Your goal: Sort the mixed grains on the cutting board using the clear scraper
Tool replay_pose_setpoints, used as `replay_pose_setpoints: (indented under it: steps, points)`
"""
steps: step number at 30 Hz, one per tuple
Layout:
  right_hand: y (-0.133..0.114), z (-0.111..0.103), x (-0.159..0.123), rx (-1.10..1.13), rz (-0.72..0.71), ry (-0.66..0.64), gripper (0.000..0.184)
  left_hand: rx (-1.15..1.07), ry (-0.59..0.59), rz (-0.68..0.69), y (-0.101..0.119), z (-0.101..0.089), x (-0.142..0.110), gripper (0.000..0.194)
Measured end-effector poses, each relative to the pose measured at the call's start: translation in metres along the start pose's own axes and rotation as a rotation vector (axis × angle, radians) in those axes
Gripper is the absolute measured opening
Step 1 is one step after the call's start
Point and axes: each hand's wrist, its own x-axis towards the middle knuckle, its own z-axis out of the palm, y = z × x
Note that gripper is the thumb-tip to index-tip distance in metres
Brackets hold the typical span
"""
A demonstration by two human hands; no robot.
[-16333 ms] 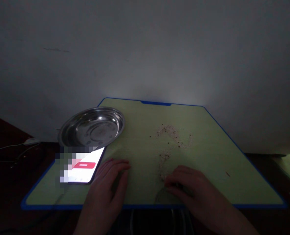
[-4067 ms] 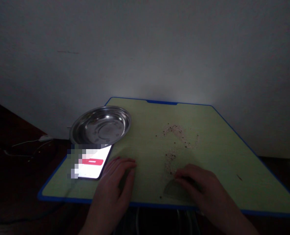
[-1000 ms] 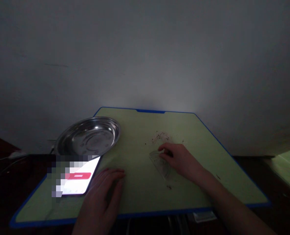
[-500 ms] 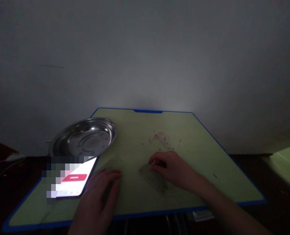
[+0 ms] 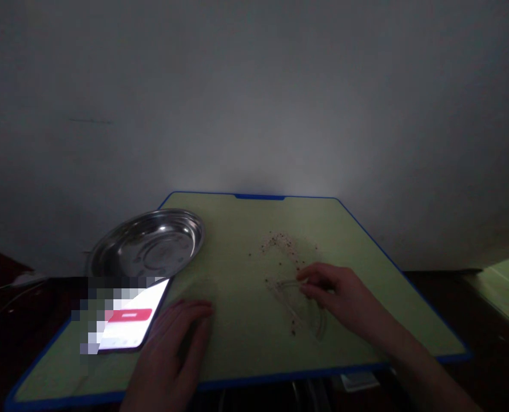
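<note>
My right hand (image 5: 334,289) pinches the edge of a clear protractor (image 5: 299,303) between thumb and fingers, low over the pale green tabletop. The protractor's curved edge faces right and looks blurred. Just beyond it lies a patch of small dark and pale grains (image 5: 281,241), and a few dark grains (image 5: 293,329) sit by its straight edge. My left hand (image 5: 173,343) rests on the tabletop with its fingers stretched out, beside a phone (image 5: 128,332) with a lit screen.
A shiny metal basin (image 5: 155,246) stands at the left, overlapping the phone's far end. The table (image 5: 237,217) has a blue rim and backs onto a grey wall. White cables (image 5: 16,283) run at the far left.
My right hand has moved to the right with the protractor, uncovering some dark grains on the tabletop. My left hand stays in place.
</note>
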Motion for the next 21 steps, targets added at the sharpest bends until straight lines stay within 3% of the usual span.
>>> replay_pose_setpoints:
  steps: [5,9,21]
  points:
    - [0.010,-0.016,-0.029,-0.059,-0.059,-0.151,0.016,0.018,0.004,-0.004,0.000,0.001,0.000,0.019]
    - [0.010,-0.016,-0.036,-0.089,-0.100,-0.236,0.015,0.024,0.004,0.005,-0.001,0.001,-0.002,0.018]
    - [0.020,-0.016,-0.023,-0.127,-0.102,-0.183,0.016,0.085,0.016,0.104,-0.011,0.002,0.001,0.017]
